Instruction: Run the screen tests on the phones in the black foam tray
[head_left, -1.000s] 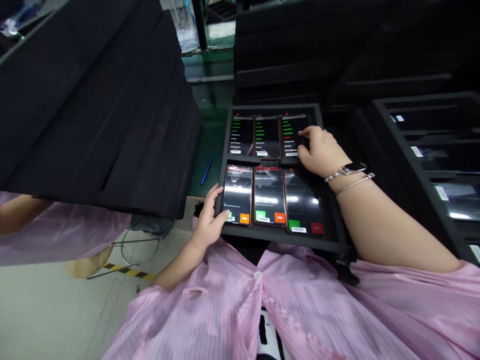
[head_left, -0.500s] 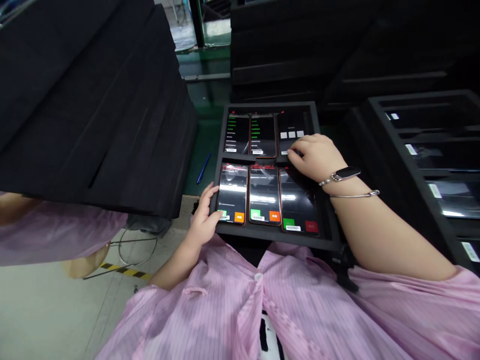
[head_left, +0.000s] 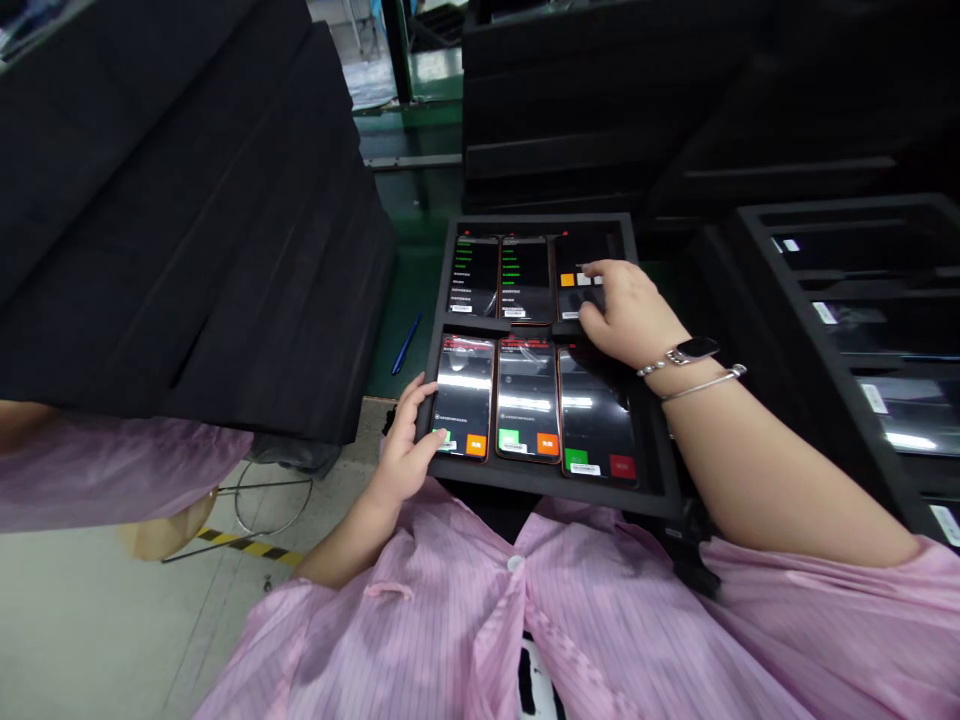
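I am holding the right hand [head_left: 626, 310] over a black-screened, rectangular smartphone [head_left: 572, 298], with thumb and index finger standing spread apart and pinching nothing. The index fingertip is hovering at or resting on a row of small squares on the glass, the left one showing orange; I am not able to tell whether it is pressing. With the left hand [head_left: 409, 450] I am clasping the left rim of a shallow, black, rectangular tray [head_left: 525, 481], the thumb lying over the rim and the fingers lining the outer side. That smartphone is sitting in the far right place of the tray, beside two orange-edged phones [head_left: 524, 278] showing green and white text. Three button-screen phones [head_left: 527, 395] are filling the near row, each showing a green and an orange or red block. A dark-faced wristband [head_left: 696, 348] is circling the right wrist. Left of the tray, a slim blue pen [head_left: 406, 344] is lying on the green tabletop [head_left: 409, 240]. Farther left, a tall, black, layered stack [head_left: 225, 250] is standing; to the right, another black tray [head_left: 750, 260] is bearing dark-screened devices [head_left: 900, 325] with white labels.
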